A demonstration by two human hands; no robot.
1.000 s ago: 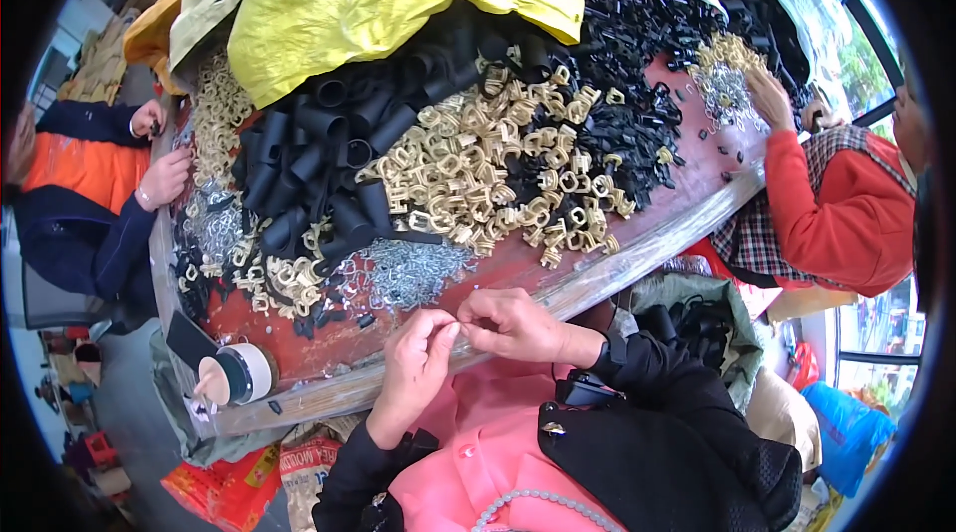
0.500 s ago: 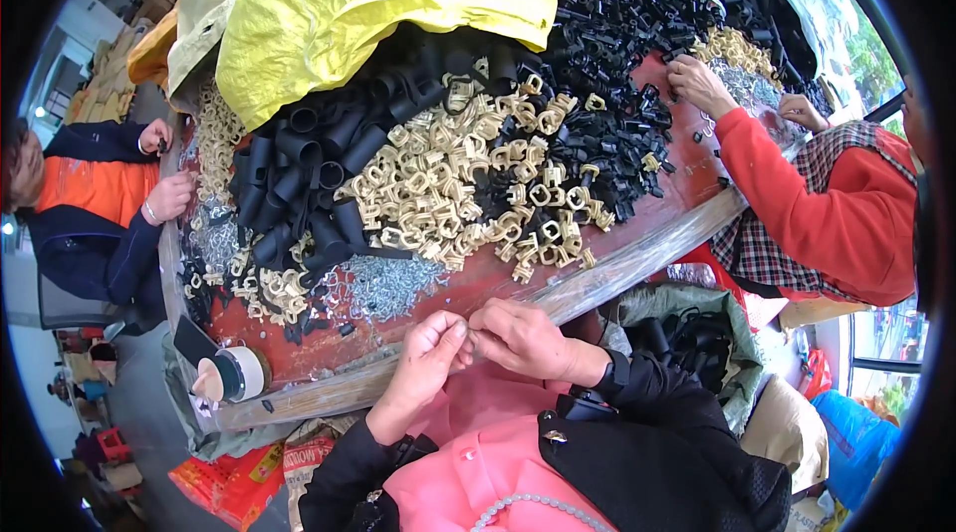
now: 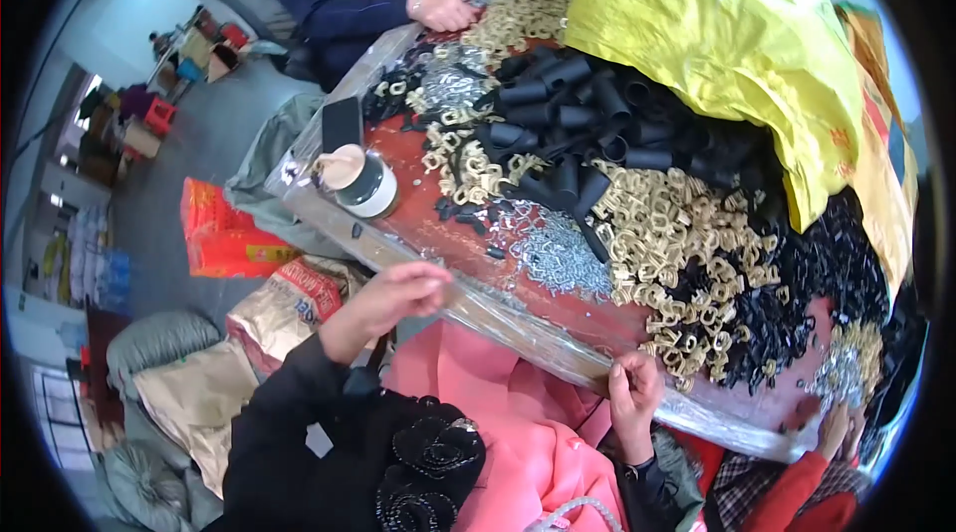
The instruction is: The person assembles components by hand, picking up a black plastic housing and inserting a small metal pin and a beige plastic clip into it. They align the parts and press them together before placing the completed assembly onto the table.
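My left hand is above the near wooden edge of the red table, its fingers stretched loosely to the right; I see nothing in it. My right hand is at the same edge further right, thumb and fingers pressed together. Whatever it pinches is too small to make out. Between and beyond the hands lies a heap of small silvery metal hooks. Beige plastic ring-shaped pieces are piled to its right, nearest my right hand. Black tubes lie behind them.
A jar with a beige lid and a black phone stand near the left table edge. A yellow sack drapes over the far side. Co-workers' hands work at the far left; a red sleeve shows at right. Sacks lie at left.
My hands, together before, have come apart: the left has moved left, the right stays at the table edge. The view has turned toward the left.
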